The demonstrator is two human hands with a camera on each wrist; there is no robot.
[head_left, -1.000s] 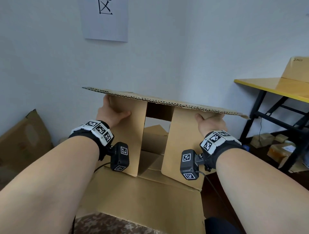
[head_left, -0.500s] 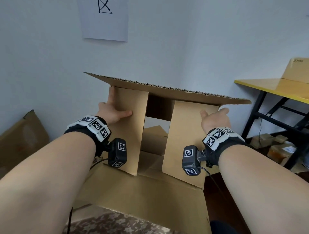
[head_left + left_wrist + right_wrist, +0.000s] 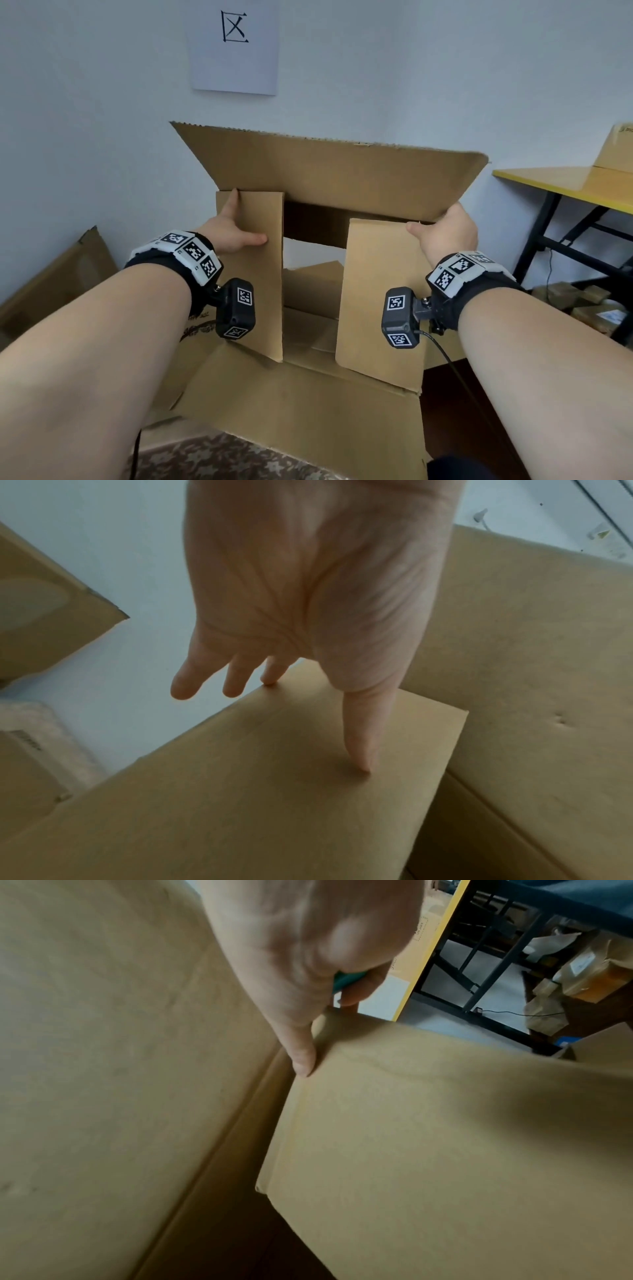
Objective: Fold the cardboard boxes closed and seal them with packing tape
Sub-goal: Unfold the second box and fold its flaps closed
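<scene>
A big open cardboard box [image 3: 308,404] stands in front of me, its near flap hanging down toward me. The far flap [image 3: 325,171] is tipped up and back toward the wall. My left hand [image 3: 233,233] rests on the left side flap [image 3: 253,281]: the thumb [image 3: 359,737] presses its face, the straight fingers reach past its outer edge. My right hand [image 3: 442,229] holds the top corner of the right side flap [image 3: 376,291], thumb [image 3: 301,1053] in front, fingers curled behind. Both side flaps stand nearly upright. No tape is in view.
A yellow table [image 3: 555,185] on a black frame stands at the right, with a box [image 3: 616,147] on it and packages [image 3: 589,308] beneath. Flattened cardboard [image 3: 58,281] leans on the wall at left. A paper sheet [image 3: 234,44] hangs above.
The far flap has swung up from level to tilted back. Both hands have come down from under it onto the side flaps.
</scene>
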